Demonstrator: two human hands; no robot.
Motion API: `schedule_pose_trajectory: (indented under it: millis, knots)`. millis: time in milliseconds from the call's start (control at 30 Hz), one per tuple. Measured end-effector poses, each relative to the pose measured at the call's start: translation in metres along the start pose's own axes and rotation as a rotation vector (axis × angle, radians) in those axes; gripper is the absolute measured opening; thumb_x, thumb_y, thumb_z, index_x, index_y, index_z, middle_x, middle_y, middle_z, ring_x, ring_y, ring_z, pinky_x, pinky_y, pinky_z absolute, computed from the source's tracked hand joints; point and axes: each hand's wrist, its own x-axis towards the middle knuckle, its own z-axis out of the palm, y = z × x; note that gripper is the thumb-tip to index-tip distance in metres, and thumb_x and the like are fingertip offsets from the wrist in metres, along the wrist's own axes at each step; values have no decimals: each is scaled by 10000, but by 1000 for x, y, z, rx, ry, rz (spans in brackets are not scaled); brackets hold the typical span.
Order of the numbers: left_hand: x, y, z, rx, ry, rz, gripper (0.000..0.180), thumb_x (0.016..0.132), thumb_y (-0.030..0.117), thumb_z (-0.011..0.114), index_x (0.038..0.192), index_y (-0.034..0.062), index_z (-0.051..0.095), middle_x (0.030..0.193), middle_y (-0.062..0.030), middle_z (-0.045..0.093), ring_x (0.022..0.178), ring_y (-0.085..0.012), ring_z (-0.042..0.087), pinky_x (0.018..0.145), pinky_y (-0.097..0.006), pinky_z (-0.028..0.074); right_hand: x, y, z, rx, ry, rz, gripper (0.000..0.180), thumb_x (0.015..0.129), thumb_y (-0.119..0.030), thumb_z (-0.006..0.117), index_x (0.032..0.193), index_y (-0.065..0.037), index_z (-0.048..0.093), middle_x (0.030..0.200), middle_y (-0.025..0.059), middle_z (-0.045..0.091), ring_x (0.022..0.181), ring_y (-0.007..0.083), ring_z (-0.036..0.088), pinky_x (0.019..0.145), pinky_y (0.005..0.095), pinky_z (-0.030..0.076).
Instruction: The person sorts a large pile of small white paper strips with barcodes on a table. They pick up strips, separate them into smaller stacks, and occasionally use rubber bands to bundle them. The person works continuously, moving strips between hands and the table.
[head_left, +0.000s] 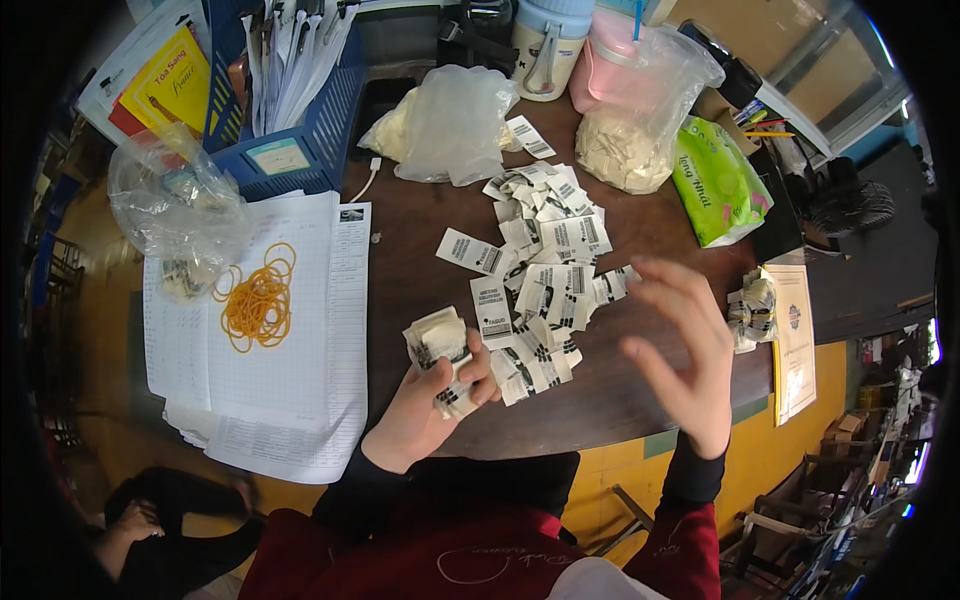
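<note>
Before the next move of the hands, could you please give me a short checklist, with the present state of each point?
1. Left hand gripping the label stack: ok.
2. Right hand free: ok, fingers spread and holding nothing visible.
3. Loose labels neatly aligned: not ok, they overlap at mixed angles on the brown table.
4. Yellow rubber bands separated: not ok, they lie tangled on the papers.
5. Label count in the stack: cannot tell.

The person wears a deep-red fabric top [400,555] — thin, pale, looping script [510,556] in front — with black fabric cuffs [693,480].
</note>
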Motion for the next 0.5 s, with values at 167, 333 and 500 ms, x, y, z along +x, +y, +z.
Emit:
schedule_pose_trajectory:
  millis: [167, 333, 500]
  knots:
    - [-1, -6, 5, 45, 88, -6, 494, 885, 509, 652, 1133, 107, 506, 841, 12, 456, 848, -183, 507, 869, -356, 387, 38, 59, 32, -25, -52, 149, 406, 811, -30, 682, 1206, 11, 598, 1188, 171, 631, 1108, 291, 601, 949, 346, 456]
    - [-2, -1, 0, -48, 92, -1, 479, 888, 524, 637, 1099, 114, 507, 798, 29, 432, 763, -131, 465, 793, -315, 354, 47, 81, 62, -166, -210, 277, 398, 824, -66, 706, 1197, 11, 592, 1040, 152, 640, 929, 272, 619, 850, 368, 488]
    - [1, -2, -6, -177, 80, -14, 433, 933, 549, 549, 1030, 129, 507, 745, 49, 384, 677, -100, 376, 700, -273, 290, 42, 71, 48, -12, -307, 252, 273, 835, -75, 707, 1083, 18, 642, 960, 137, 635, 837, 259, 631, 756, 344, 509]
